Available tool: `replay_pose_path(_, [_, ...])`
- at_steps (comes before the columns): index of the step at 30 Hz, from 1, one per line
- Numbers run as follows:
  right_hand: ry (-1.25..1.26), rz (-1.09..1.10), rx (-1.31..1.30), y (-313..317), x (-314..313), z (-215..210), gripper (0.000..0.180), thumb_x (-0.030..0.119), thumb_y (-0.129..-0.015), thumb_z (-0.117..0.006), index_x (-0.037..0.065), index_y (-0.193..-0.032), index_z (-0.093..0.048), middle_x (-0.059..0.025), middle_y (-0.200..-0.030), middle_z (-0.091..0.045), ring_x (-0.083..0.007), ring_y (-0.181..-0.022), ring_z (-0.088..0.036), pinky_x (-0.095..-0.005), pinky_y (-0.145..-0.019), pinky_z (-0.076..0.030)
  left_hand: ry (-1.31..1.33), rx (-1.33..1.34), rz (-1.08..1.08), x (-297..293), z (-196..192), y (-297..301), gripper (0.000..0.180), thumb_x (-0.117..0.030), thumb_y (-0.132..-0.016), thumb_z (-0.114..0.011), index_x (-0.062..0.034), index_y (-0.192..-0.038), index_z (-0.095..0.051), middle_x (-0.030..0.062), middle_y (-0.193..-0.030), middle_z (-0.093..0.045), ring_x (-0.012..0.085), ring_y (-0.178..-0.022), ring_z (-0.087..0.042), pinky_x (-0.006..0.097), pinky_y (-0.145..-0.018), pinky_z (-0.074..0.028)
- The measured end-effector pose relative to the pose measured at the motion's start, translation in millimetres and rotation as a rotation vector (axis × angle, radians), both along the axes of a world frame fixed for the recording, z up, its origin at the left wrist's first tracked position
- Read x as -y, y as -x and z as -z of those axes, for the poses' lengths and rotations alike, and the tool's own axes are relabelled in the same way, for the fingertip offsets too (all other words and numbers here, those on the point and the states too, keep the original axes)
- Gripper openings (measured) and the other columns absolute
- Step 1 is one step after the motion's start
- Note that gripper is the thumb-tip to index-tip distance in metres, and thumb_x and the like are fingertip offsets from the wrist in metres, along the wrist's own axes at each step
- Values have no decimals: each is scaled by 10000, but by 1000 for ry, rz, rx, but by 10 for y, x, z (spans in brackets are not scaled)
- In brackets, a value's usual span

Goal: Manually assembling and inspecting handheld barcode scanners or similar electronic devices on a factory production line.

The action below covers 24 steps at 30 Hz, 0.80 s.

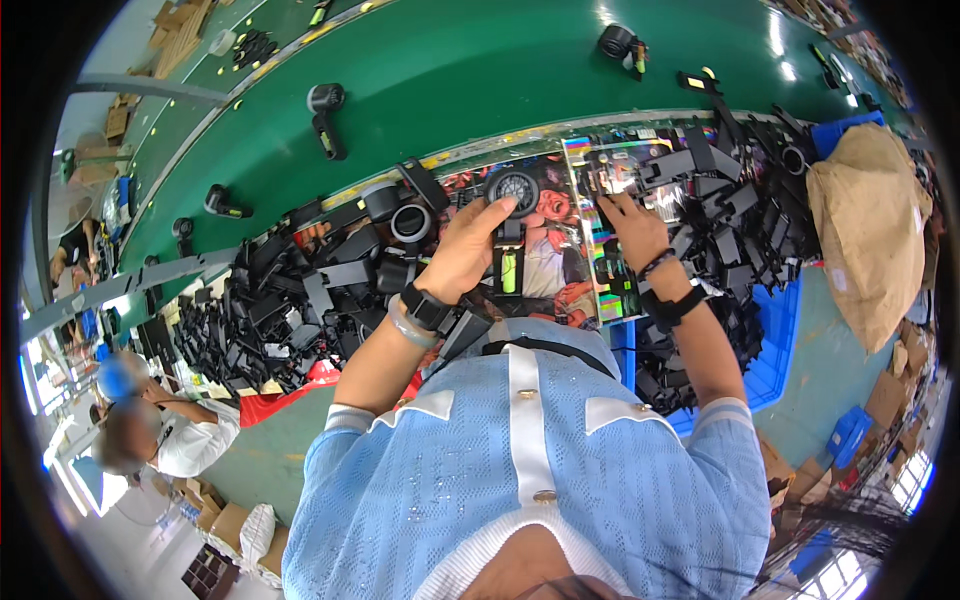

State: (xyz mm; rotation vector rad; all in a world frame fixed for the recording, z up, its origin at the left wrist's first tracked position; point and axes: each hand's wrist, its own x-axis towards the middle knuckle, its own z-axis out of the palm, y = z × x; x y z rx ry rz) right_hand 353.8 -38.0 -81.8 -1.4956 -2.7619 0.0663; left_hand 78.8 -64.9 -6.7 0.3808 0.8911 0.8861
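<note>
A green conveyor [480,70] crosses the upper frame. At centre, the left hand [465,250] is clamped on a black dryer [511,215]; the right hand [632,228], fingers apart, touches black parts [700,190].

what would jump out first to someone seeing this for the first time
First the green conveyor belt curving across the top, dotted with black hair-dryer-like units. Below it, heaps of black plastic parts crowd the bench on both sides. At centre, the left hand grips a black unit with a round grille, while the right hand reaches into the parts beside a shiny rainbow-edged sheet.
</note>
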Motion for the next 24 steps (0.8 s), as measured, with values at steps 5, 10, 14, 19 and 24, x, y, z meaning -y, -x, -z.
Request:
replay_pose_path(5, [100,-37,-12,42,-172,-174,184,178,-691,-671,114,-830,-567,-62,-823,-564,-250,-662,-623,-366,-561,-500,120,125,-101,-70,74,123,386,-306,-925,-519,-41,-1202,-475,195,-1108,-574,315,-995,-597,458,-796,-520])
replay_pose_path(10, [-121,-152,-701,803,92,-971,282,81,-703,-653,57,-982,-630,-104,-914,-646,-255,-735,-638,-342,-618,-521,201,141,-228,-13,130,164,373,-336,-926,-518,-62,-1180,-515,146,-1035,-604,294,-955,-606,442,-794,-517])
replay_pose_path(14, [-121,-257,-725,1054,203,-881,365,39,-666,-630,42,-1030,-626,-123,-1009,-633,-233,-752,-642,-329,-637,-516,142,198,-351,-12,204,109,298,-277,-908,-572,-27,-1070,-560,113,-953,-631,219,-848,-629,384,-754,-531])
replay_pose_path(19, [-73,-327,-656,1115,353,-731,358,58,-684,-612,47,-1041,-627,-112,-1057,-609,-219,-737,-635,-329,-630,-504,250,234,-410,12,200,119,244,-216,-899,-591,-22,-1043,-561,103,-920,-625,231,-853,-621,371,-769,-528])
replay_pose_path(24, [55,-352,-529,1122,336,-870,422,55,-710,-602,17,-1129,-566,-146,-1124,-573,-249,-850,-629,-324,-722,-515,59,146,-430,62,257,144,180,-52,-874,-585,-6,-1044,-544,148,-1006,-629,256,-946,-615,378,-831,-520])
